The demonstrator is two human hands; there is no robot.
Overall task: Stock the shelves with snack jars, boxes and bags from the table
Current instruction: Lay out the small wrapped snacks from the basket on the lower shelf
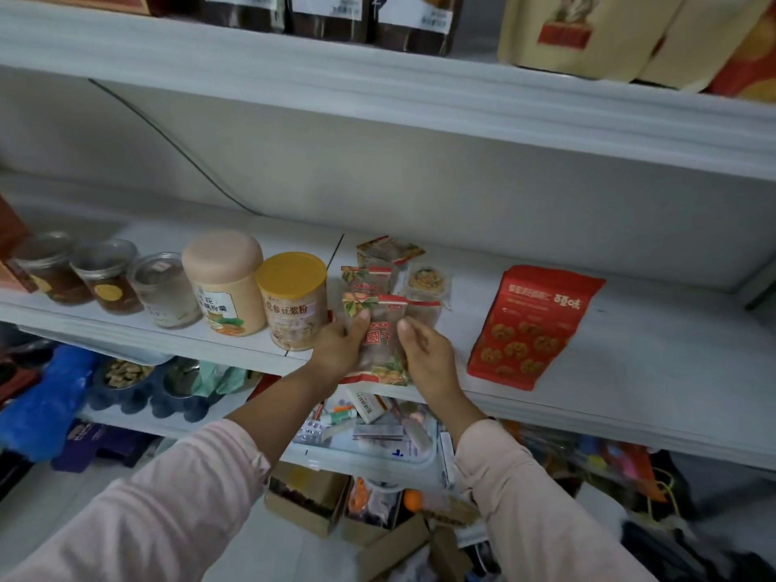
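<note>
A clear snack bag (pixel 378 342) with red trim and leaf print lies on the front of the middle shelf (pixel 588 396). My left hand (pixel 342 344) grips its left edge, thumb on top. My right hand (pixel 424 350) touches its right edge with curled fingers. Behind it lie several similar small bags (pixel 380 273) and a round pastry pack (pixel 426 281). A red pouch (pixel 533 325) lies to the right. To the left stand a yellow-lidded can (pixel 294 300), a peach-lidded jar (pixel 224 281) and three clear jars (pixel 109 277).
The upper shelf (pixel 378 94) carries dark bags (pixel 327 14) and tan pouches (pixel 588 31). A cable (pixel 176 149) runs down the back wall. Below are a tray of small items (pixel 378 430), blue bowls (pixel 126 380) and cardboard boxes (pixel 310 501) on the floor.
</note>
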